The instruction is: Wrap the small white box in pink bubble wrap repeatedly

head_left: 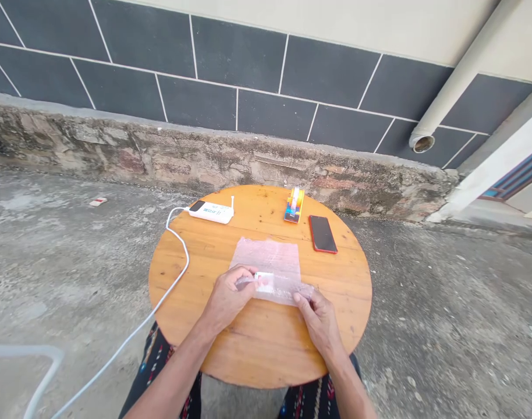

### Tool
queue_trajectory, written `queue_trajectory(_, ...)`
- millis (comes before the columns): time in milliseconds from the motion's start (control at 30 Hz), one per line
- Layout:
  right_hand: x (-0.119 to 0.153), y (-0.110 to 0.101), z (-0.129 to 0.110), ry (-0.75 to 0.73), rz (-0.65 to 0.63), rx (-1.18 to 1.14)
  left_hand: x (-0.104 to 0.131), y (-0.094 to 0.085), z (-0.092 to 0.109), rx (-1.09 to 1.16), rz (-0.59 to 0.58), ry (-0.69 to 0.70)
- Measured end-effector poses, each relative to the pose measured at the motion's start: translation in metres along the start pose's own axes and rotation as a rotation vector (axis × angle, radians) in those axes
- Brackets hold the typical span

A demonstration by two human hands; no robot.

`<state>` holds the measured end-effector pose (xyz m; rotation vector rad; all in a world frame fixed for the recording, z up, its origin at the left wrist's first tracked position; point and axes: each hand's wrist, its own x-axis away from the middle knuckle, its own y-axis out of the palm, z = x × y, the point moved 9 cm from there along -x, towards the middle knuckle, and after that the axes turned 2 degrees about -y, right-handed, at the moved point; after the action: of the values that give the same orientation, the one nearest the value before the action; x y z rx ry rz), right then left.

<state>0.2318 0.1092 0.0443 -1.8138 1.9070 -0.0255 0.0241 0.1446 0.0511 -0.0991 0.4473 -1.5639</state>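
Head view: here you are, both hands on the wrap [270, 253], a pinkish sheet spread over the desk [266, 352]. Your left hand [230, 294] has thumb and finger closed on the wrap's near left corner; your right hand [319, 317] pinches its near right corner. They're well apart, the near strip running left to right between them. And there's the card [265, 282], white, in the wrap's near left part, just right of your left fingertips, so the left hand is nearer! Its long axis? Can't tell; it looks about square. Beyond the wrap's far right corner sits the tape [294, 205], with the phone [323, 234] to that corner's right.
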Motion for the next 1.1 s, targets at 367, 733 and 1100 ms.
queue_trajectory(367, 0.001, -0.005, 0.004, 0.028, 0.061, 0.081, 0.003, 0.005, -0.008, 0.063, -0.019, -0.04)
queue_trajectory(733, 0.045, -0.003, -0.078, -0.506, 0.252, 0.581, 0.006, 0.006, 0.0, 0.026, 0.001, 0.004)
queue_trajectory(1100, 0.013, 0.067, -0.076, -0.505, -0.169, 0.658, 0.004, 0.006, 0.006, 0.014, -0.021, 0.071)
